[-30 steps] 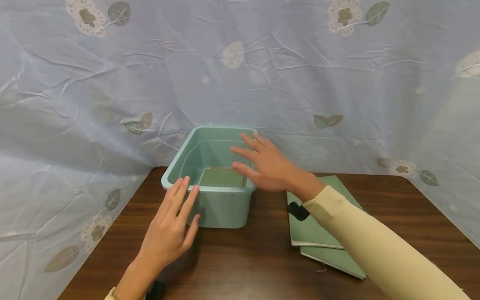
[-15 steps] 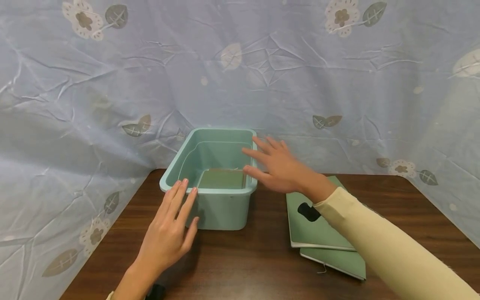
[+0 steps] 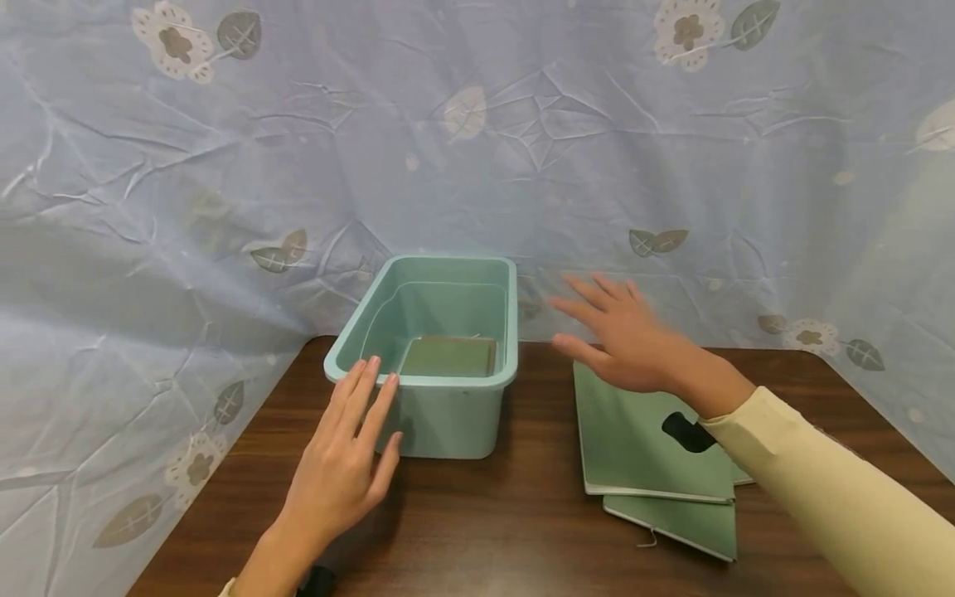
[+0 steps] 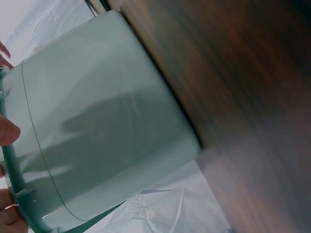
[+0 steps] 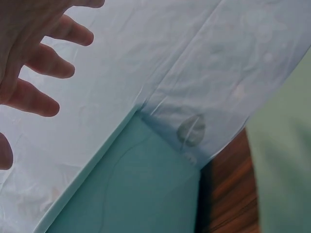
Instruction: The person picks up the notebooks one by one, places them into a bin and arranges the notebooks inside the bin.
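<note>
In the head view a pale teal plastic tub [image 3: 448, 423] stands at the table's middle, a green notebook [image 3: 450, 356] lying on its floor. My left hand [image 3: 336, 464] is at the tub's near left corner, fingers straight and close to the rim; whether they touch it I cannot tell. My right hand [image 3: 634, 340] hovers right of the tub with fingers spread and holds nothing. Below that hand and forearm lies a loose pile of green notebooks [image 3: 642, 448], partly hidden by the arm. The right wrist view shows the spread fingers [image 5: 51, 60] above the tub's side.
A dark wood-grain table [image 3: 477, 531] carries everything. Behind and to the left hangs a pale blue floral sheet [image 3: 477, 166], close to the tub's far end. A short loose thread [image 3: 649, 539] sticks out by the lowest notebook.
My right hand has moved from over the tub's right rim to the right, above the notebook pile. My left hand stays at the tub's near corner. The notebook in the tub stays put.
</note>
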A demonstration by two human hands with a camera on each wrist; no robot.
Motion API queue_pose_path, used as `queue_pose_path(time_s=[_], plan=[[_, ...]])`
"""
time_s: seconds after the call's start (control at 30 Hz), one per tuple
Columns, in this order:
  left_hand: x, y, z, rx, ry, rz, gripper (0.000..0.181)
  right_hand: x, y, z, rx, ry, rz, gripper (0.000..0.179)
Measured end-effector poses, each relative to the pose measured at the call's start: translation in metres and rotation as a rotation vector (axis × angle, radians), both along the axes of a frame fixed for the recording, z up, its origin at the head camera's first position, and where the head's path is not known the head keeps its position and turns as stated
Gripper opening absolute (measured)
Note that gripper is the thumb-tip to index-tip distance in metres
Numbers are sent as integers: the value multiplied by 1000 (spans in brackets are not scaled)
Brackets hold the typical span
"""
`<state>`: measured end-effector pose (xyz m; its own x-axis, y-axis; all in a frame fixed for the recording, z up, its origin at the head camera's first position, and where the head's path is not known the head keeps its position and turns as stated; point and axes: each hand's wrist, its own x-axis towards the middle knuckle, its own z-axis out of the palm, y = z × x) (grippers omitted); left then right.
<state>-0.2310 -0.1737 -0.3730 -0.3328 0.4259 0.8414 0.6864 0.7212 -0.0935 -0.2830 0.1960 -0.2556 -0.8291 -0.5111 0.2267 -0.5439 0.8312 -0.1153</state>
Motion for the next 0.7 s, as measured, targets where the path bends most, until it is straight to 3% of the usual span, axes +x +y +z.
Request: queue_pose_path(time_s=[0.37, 0.7], plan=[[1, 1, 0, 17, 6, -4, 53, 17, 40, -7, 33, 28, -32, 62], [-1, 2, -1, 11, 0, -5, 53, 42, 93, -9, 61, 38, -96, 59]])
